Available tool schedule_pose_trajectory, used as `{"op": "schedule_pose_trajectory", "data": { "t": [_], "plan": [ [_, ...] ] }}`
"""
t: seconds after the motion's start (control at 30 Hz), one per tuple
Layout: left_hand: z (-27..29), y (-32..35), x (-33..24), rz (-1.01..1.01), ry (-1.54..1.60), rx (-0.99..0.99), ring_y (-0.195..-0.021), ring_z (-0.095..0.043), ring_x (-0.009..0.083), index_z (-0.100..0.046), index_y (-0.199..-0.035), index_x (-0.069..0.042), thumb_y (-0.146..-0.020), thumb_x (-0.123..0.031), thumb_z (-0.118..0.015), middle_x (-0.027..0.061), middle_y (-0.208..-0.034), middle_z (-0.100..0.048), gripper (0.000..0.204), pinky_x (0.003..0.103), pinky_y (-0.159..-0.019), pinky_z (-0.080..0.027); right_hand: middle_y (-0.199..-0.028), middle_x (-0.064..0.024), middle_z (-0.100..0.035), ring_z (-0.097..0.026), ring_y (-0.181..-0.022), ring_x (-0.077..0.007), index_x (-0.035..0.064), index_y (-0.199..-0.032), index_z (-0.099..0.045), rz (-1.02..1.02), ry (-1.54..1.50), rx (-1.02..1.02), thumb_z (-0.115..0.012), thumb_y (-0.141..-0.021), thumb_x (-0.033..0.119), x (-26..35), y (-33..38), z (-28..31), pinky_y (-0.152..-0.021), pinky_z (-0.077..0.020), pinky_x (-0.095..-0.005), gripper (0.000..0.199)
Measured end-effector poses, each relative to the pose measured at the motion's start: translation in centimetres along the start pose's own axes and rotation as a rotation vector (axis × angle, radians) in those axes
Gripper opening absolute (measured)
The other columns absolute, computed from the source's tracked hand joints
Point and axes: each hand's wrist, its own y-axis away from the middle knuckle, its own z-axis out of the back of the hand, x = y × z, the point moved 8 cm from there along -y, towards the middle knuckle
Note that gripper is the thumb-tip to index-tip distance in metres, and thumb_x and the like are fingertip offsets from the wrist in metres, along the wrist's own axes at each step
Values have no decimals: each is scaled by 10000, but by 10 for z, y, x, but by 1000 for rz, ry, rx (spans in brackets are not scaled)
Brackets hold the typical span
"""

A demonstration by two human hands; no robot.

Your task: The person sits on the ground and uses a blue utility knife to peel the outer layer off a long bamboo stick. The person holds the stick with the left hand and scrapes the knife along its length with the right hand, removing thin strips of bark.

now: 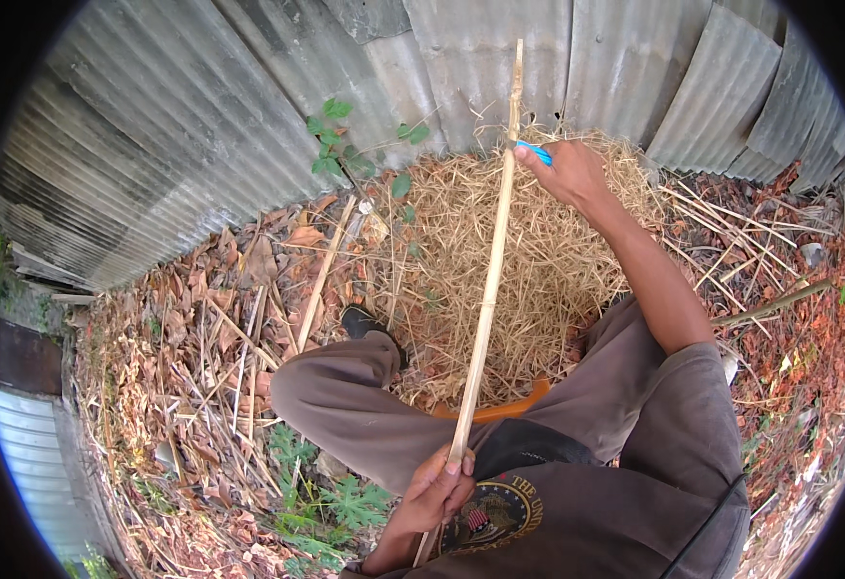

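A long, pale bamboo strip (491, 275) runs up from my lap and tilts slightly right toward the metal fence. Near its lower end, my left hand (439, 490) is closed around it, close to my shirt. Out toward the far end, my right hand (569, 170) grips a blue-handled knife (535, 151). The knife's small dark blade meets the strip, and much of the handle is hidden in my fingers. Below lies a heap of thin, straw-coloured shavings (461, 251) between my legs.
A corrugated metal fence (499, 77) stands just beyond the strip's far end. Loose bamboo strips (326, 275) lie on dry leaves at the left, with thin sticks (731, 232) at the right. Green plants (350, 502) grow beside my left arm. An orange edge (509, 409) shows between my thighs.
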Motion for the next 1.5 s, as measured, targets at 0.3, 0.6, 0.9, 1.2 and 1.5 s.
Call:
{"op": "schedule_pose_trajectory", "data": {
  "t": [0.3,0.6,0.9,1.2,1.5],
  "plan": [
    [-9,6,-2,20,-7,29,-413,-274,51,-407,-1017,-68,-1019,-352,-370,-35,-526,-318,287,193,-393,-234,-470,-101,-534,-591,-504,-287,70,-567,-633,65,-12,-39,-330,-783,831,-1,4,12,-481,-439,-425,847],
    [-8,9,15,136,-192,-28,-364,-305,94,-436,-957,-70,-1013,-307,-393,-12,-485,-350,247,246,-399,-266,-633,-174,-628,-644,-658,-346,30,-724,-698,13,293,-133,-349,-804,796,-74,-17,37,-610,-498,-457,846],
    [58,40,-1,11,-1328,-348,-447,-435,148,-440,-876,-32,-992,-277,-461,40,-554,-420,272,327,-451,-392,-753,-214,-668,-678,-743,-348,-10,-796,-699,-244,407,5,-338,-815,786,-119,5,46,-653,-530,-467,874],
    [48,-23,-16,-105,-296,-223,-384,-289,52,-436,-967,-59,-1035,-331,-317,-15,-500,-361,305,209,-350,-259,-428,-42,-468,-531,-439,-213,117,-531,-589,255,4,139,-335,-760,856,44,58,-7,-432,-417,-389,815],
    [19,-24,-18,-77,-235,-173,-406,-282,56,-430,-991,-55,-1037,-318,-311,-17,-524,-341,292,194,-368,-246,-428,-75,-509,-564,-437,-253,77,-551,-636,400,0,12,-405,-756,829,77,64,-14,-413,-430,-382,814]
  ]
}}
